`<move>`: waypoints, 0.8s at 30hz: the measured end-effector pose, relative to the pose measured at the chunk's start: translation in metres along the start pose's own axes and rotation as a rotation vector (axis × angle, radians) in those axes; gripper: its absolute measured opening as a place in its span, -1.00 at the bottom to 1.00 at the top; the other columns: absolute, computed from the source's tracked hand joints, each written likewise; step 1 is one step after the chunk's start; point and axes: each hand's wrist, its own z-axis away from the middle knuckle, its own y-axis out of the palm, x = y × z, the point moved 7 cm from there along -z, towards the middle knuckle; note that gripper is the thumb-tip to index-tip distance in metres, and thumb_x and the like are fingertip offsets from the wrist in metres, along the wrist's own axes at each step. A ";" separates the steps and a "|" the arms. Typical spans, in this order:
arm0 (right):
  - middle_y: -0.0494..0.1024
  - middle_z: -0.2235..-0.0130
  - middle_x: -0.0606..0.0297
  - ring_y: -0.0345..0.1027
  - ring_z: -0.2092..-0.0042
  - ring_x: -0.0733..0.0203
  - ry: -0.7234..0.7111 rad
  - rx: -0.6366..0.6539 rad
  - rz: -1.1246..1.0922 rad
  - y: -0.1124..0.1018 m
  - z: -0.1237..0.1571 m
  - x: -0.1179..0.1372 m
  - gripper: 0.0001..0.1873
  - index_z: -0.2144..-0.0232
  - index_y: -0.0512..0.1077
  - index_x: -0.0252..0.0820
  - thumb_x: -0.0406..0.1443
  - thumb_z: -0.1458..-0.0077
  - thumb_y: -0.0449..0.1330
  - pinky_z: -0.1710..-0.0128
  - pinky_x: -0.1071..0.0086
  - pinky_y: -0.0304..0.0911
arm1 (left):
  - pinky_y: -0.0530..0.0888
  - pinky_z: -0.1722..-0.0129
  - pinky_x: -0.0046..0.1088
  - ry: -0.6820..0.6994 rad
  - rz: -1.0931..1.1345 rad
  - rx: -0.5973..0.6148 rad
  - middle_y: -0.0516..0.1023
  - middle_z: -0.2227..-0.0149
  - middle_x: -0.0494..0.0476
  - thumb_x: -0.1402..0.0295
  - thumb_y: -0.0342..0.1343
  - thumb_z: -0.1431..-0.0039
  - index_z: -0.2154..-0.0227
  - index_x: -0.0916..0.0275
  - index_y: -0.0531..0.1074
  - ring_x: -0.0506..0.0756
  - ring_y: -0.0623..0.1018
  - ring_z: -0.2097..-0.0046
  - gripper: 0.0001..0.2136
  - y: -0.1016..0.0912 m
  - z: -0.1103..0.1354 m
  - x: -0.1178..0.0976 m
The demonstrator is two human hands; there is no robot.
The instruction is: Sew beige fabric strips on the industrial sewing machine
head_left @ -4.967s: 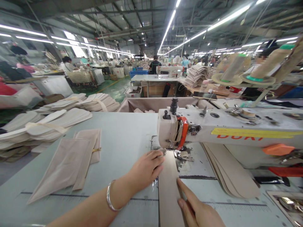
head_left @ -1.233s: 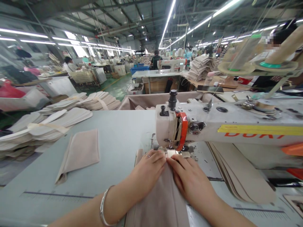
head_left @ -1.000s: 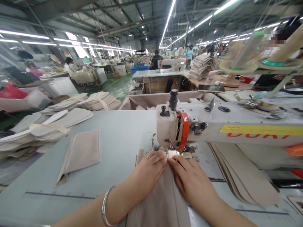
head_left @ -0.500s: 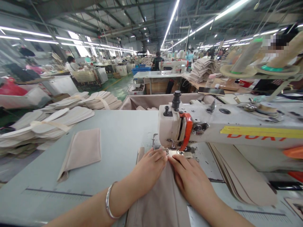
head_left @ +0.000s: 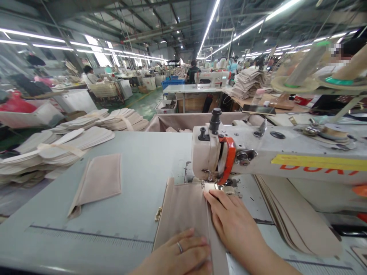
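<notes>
A beige fabric piece [head_left: 187, 204] lies on the table with its far edge at the needle area of a white sewing machine [head_left: 205, 152]. My left hand [head_left: 183, 252], a ring on one finger, rests on the near part of the fabric with its fingers stretched out. Close to the presser foot [head_left: 211, 187], my right hand [head_left: 232, 214] lies along the fabric's right seam, fingers extended and pressing down. A small gold metal clasp [head_left: 158, 214] shows at the fabric's left edge.
Another folded beige piece [head_left: 99, 179] lies at left on the table. Stacked pale panels [head_left: 71, 147] stand beyond the table's left edge. Under the machine arm sit several beige panels [head_left: 304, 217]. A fabric-lined bin [head_left: 172, 121] is behind the table; thread cones [head_left: 306, 65] stand at right.
My left hand has drawn back from the presser foot toward me, uncovering the fabric and the gold clasp. My right hand stays in nearly the same place.
</notes>
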 end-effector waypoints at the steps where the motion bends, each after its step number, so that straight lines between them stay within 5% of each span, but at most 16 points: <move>1: 0.35 -0.13 0.15 0.26 -0.04 -0.01 0.003 -0.003 0.000 -0.001 0.000 0.000 -0.55 -0.18 0.28 -0.19 -0.41 -0.28 -0.06 0.00 0.08 0.23 | 0.11 -0.35 -0.42 -0.007 -0.001 -0.027 0.61 0.07 -0.03 0.39 0.05 -0.35 0.10 0.18 0.44 -0.02 0.50 -0.08 -0.87 -0.002 0.000 0.001; 8: 0.34 -0.14 0.13 0.26 -0.05 -0.01 -0.012 -0.008 0.009 0.001 0.001 0.000 -0.55 -0.19 0.27 -0.19 -0.41 -0.28 -0.06 0.00 0.08 0.25 | 0.16 -0.33 -0.42 -0.029 0.006 -0.034 0.61 0.11 -0.01 0.38 0.05 -0.35 0.15 0.18 0.44 -0.01 0.50 -0.07 -0.89 -0.008 -0.008 0.009; 16: 0.34 -0.14 0.13 0.27 -0.04 -0.03 -0.020 -0.019 0.018 0.003 0.001 -0.003 -0.54 -0.18 0.28 -0.19 -0.41 -0.25 -0.02 0.01 0.08 0.27 | 0.17 -0.33 -0.34 -0.076 0.105 0.136 0.56 -0.01 0.19 0.43 -0.04 -0.33 -0.04 0.31 0.39 0.09 0.47 -0.13 -0.73 -0.013 -0.021 0.021; 24: 0.34 -0.13 0.12 0.26 -0.04 -0.03 -0.014 -0.009 -0.022 0.002 0.002 -0.002 -0.56 -0.19 0.26 -0.19 -0.39 -0.29 -0.04 0.00 0.07 0.27 | 0.29 -0.27 -0.35 -0.150 0.142 0.245 0.50 -0.09 0.18 0.52 -0.03 -0.27 -0.05 0.31 0.38 0.11 0.43 -0.16 -0.69 -0.011 -0.031 0.041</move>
